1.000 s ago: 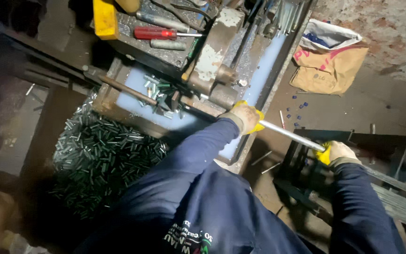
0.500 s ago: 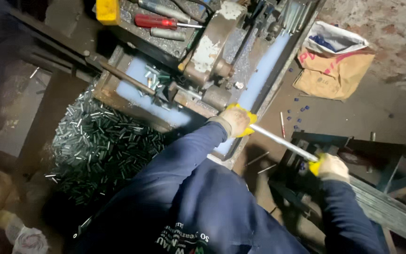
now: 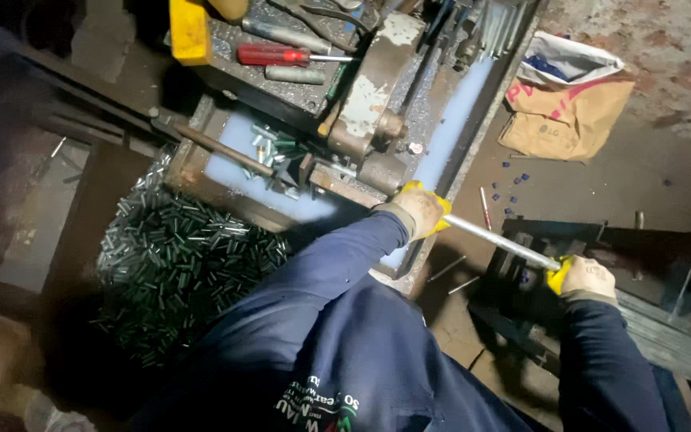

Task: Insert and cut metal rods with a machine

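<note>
Currently gripped at both ends: long thin silver metal rod, held nearly level and slanting down toward the right hand. Left hand, in a grey glove with yellow palm, closed around the rod end just beside the worn grey-brown metal cutting machine; placement judged to feed and steady the rod into the machine. Right hand, likewise gloved, closed around the far end, well apart from the left, judged to carry the free length and keep it aligned. Both forearms in dark blue sleeves.

Beyond the left hand: pale blue-white tray of the machine, with short cut pieces lying near the tool head. Left of and below the left arm: large heap of short dark-green metal tube pieces, placed where cut stock would drop. Farther beyond the left hand: red-handled screwdriver and yellow block on the dark bench, within reach. Beyond the right hand: crumpled brown cardboard box with a white bag inside on the floor.

Hidden or unclear: rod tip under the left glove, so contact with the machine cannot be confirmed. Fingers covered by gloves. Dark frame under the right hand poorly lit; shape not determinable. Yellow block cut off at top edge.
</note>
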